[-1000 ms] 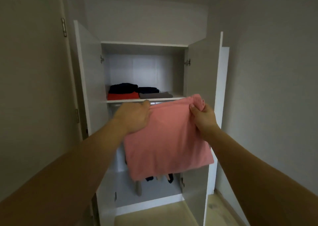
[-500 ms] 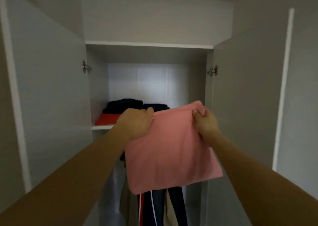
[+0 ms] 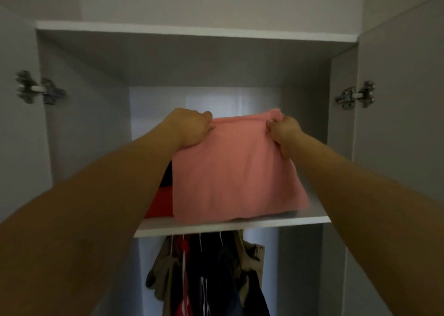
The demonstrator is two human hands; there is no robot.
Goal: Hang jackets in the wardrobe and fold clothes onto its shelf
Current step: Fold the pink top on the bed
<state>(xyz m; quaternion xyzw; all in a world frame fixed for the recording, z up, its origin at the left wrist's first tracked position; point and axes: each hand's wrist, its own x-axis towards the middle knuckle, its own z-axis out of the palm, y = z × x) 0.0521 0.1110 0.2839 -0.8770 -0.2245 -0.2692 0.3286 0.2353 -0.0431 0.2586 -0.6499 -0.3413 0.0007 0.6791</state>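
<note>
A folded pink garment point(image 3: 235, 171) is held up inside the wardrobe's upper compartment, its lower edge down at the white shelf point(image 3: 240, 224). My left hand point(image 3: 189, 125) grips its top left corner and my right hand point(image 3: 283, 130) pinches its top right corner. Behind my left forearm lies a folded red piece point(image 3: 159, 202) with a dark piece on top of it, mostly hidden by the pink garment.
Both wardrobe doors stand open, with metal hinges at the left point(image 3: 38, 89) and right point(image 3: 353, 95). Below the shelf hang several jackets point(image 3: 211, 279), among them a khaki one, dark ones and a red one. The compartment's top panel point(image 3: 192, 30) runs overhead.
I have come closer to the wardrobe, and both hands have carried the pink garment forward and up into the shelf compartment, where it now covers the dark folded clothes.
</note>
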